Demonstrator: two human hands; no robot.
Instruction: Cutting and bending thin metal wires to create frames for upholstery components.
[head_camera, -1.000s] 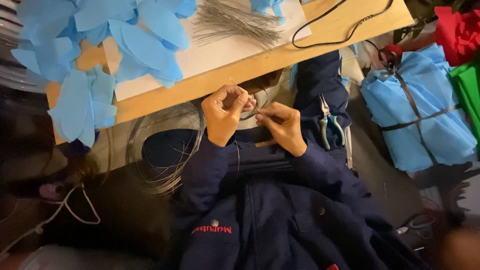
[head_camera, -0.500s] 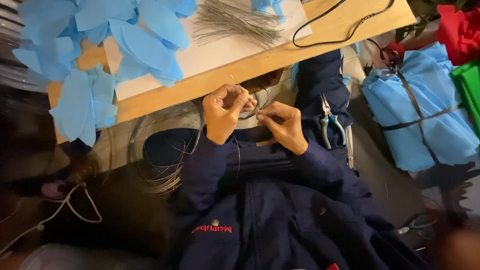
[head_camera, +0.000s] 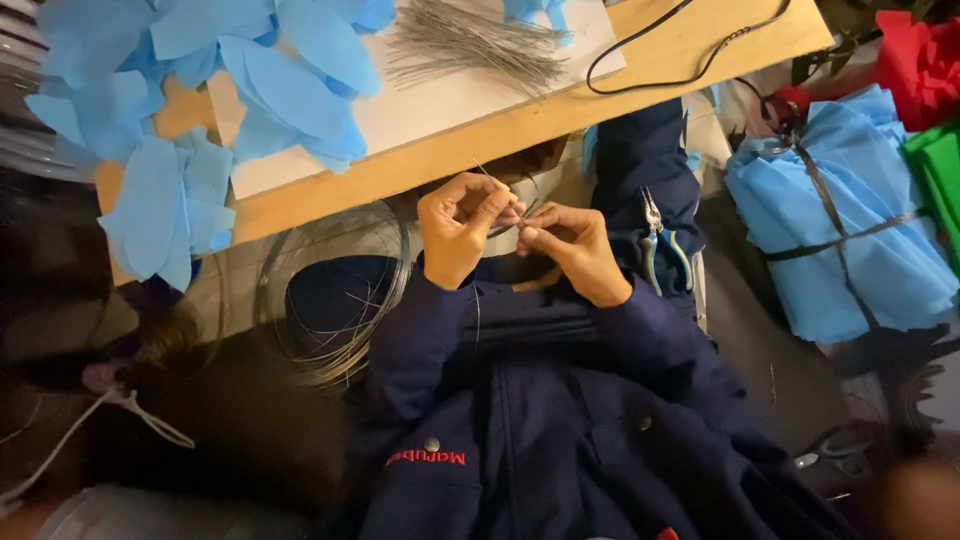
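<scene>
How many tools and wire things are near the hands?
Pliers: 1
Scissors: 1
Wire coil: 1
Pile of cut wires: 1
Total: 4

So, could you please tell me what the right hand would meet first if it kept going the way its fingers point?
The right hand points at the left hand, fingertips nearly touching around a thin wire; it would probably meet those fingers first.

To your right, a tied bundle of blue sheets (head_camera: 840, 240) bound with dark straps, red stitched label (head_camera: 427, 458) on your navy jacket (head_camera: 560, 440) chest
</scene>
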